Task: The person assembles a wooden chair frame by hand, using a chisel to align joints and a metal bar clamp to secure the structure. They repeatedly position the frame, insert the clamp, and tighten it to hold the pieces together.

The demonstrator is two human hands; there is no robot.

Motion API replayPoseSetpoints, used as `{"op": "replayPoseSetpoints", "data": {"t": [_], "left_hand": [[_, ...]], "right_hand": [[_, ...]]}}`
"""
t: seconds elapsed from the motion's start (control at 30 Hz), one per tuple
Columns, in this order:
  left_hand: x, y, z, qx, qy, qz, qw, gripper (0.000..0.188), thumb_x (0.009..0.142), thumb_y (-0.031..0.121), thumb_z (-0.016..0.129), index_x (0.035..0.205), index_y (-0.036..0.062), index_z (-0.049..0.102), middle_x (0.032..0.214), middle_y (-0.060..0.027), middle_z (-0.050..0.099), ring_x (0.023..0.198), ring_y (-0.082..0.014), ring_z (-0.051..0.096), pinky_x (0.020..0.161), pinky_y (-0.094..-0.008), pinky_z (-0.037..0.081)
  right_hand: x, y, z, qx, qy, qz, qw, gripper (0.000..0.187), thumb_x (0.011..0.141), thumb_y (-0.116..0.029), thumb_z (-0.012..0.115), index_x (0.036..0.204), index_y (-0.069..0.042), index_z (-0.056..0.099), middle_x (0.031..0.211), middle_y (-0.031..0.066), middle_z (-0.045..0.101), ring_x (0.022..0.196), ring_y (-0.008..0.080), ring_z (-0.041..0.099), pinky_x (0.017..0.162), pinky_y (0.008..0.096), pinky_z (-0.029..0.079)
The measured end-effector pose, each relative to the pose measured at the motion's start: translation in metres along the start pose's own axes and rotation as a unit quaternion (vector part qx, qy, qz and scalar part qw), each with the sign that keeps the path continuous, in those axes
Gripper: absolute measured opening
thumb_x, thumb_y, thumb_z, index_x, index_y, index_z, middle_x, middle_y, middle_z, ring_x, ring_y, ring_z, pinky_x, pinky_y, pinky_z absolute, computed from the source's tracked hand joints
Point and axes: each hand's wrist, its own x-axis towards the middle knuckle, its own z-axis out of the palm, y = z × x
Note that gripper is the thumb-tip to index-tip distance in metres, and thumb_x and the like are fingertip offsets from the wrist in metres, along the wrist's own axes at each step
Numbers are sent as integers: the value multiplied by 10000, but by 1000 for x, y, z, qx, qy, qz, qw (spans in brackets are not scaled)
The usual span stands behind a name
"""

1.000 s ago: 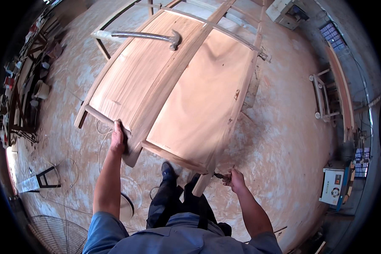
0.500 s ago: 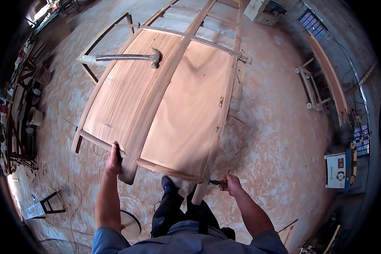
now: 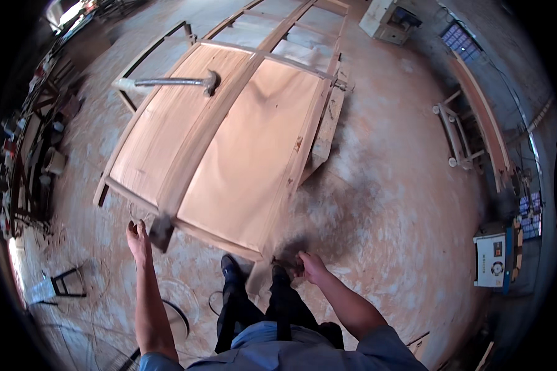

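Observation:
A large wooden door frame with panels (image 3: 247, 154) lies flat, reaching from near my feet into the distance. On its left panel rests a claw hammer (image 3: 173, 81), its head to the right. My left hand (image 3: 140, 240) is just off the near left edge, fingers a little apart, holding nothing. By the near right corner, my right hand (image 3: 310, 266) is closed on a slim dark tool (image 3: 289, 264) pointing at the frame's corner post. That tool is smeared by motion, so its kind does not show.
A bare metal or wooden stand frame (image 3: 127, 93) and trestle beam (image 3: 329, 120) sit under the door. Along the left runs a cluttered bench (image 3: 28, 154). At right are a leaning board (image 3: 479, 114) and a white machine (image 3: 492, 260). A small stool (image 3: 52, 287) stands lower left.
My left hand has let go of the frame's near edge and moved left. My right hand has shifted left with the tool. The door frame and hammer appear further left in view.

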Motion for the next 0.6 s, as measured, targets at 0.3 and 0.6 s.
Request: {"op": "replayPoseSetpoints", "data": {"t": [0.3, 0.6], "left_hand": [[-260, -43, -36, 29, -84, -168, 982, 537, 896, 282, 541, 1252, -112, 460, 1136, -224, 593, 1042, -258, 572, 916, -335, 427], [-496, -81, -96, 2, -70, -398, 915, 554, 897, 310, 563, 1288, -62, 441, 958, -137, 626, 768, -175, 613, 640, -296, 500]], "right_hand": [[21, 6, -17, -47, -79, 28, 995, 308, 960, -339, 481, 1070, -51, 473, 870, 135, 636, 668, 250, 663, 547, 388, 560], [19, -7, -26, -100, -99, 56, 988, 344, 952, -374, 473, 1029, -40, 451, 858, 152, 624, 644, 266, 644, 540, 398, 544]]}}
